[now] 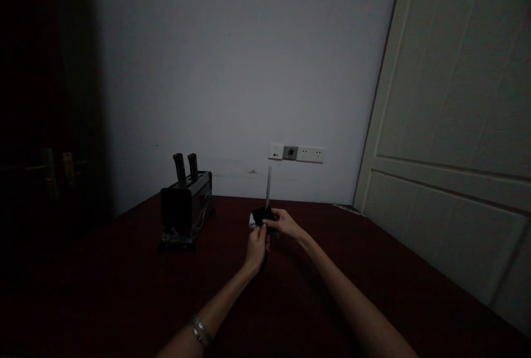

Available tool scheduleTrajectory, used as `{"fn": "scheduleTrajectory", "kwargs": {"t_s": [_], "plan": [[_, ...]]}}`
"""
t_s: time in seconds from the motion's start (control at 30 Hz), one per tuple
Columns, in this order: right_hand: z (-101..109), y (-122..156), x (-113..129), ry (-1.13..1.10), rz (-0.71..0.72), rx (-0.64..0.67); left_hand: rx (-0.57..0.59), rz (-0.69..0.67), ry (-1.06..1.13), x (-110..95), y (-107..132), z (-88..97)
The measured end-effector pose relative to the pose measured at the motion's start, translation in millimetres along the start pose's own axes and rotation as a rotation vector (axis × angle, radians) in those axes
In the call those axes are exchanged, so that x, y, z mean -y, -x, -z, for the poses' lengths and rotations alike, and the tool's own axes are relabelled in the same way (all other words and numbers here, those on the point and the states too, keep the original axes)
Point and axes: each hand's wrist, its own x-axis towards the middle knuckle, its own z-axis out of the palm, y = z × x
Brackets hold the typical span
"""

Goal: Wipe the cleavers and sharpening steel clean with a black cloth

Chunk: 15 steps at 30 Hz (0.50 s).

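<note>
Ahead of me, above the table, both hands meet at a dark cloth-like bundle (261,216) with a white patch on its left side. A slim silver rod or blade (269,186) rises from it, nearly upright; its lower end is hidden. My left hand (256,246) is closed at the bundle's lower edge, fingertips pressed together. From the right, my right hand (286,224) pinches the bundle with thumb and fingers near the foot of the silver piece. Dim light makes the bundle's exact kind hard to tell.
On the left of the dark red table (232,314) stands a black knife block (178,214) with two black handles (179,167) sticking up. Behind are a pale wall with sockets (310,154), a white panelled door (448,125) at right and a dark door with a metal handle (50,172) at left.
</note>
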Motion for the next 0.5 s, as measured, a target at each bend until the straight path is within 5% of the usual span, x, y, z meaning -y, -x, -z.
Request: {"fn": "scheduleTrajectory", "kwargs": {"t_s": [0.5], "plan": [[-19.8, -4.3, 13.0, 0.104, 0.123, -0.157, -0.100, -0.125, -0.113, -3.1, -1.4, 6.5]]}}
